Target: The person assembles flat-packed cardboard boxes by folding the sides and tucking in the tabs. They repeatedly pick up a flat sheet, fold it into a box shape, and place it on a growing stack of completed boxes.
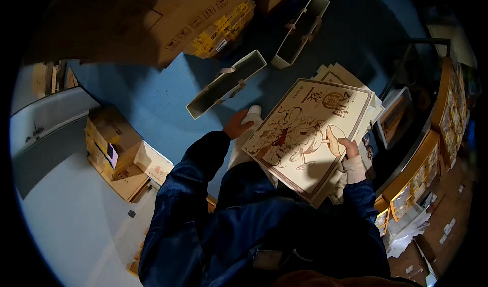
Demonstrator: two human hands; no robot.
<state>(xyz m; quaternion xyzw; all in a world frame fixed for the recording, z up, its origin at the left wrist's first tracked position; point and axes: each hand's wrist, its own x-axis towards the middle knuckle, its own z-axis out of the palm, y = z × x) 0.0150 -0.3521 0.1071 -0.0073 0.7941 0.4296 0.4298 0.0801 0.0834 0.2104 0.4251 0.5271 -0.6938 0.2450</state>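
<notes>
Cardboard panel: a flat, tan printed carton [310,134] with a brown line drawing and a darker border, held tilted over the person's lap, just above a stack of like cartons [338,76].
Left hand [238,124]: at the panel's near-left corner, fingers curled under the edge; whether they pinch it or only prop it, I cannot tell.
Right hand [351,149]: on the panel's right edge, thumb on the printed face, the other fingers hidden beneath, so it seems a pinch hold.
Risk of slipping: only two edge holds carry a wide, thin sheet; I judge that it could sag or slide toward the blue floor [147,99] if the left hold is only a prop.
Risk of creasing: a thumb pressed hard on the face could dent the print.
Risk of knocking: swinging the panel left could hit the nearer open bag [226,84].
Open bags: two long, pale, narrow paper bags with handles, standing on the floor, the farther one [301,30] well apart from the hands.
Large boxes: brown shipping cartons [152,18] at the top, with yellow labels and small dark handling marks on the side.
Small boxes: tan cartons [114,145] stacked at left, one with a purple patch.
Shelf: orange-edged rack [432,150] at right, holding rows of small packets.
</notes>
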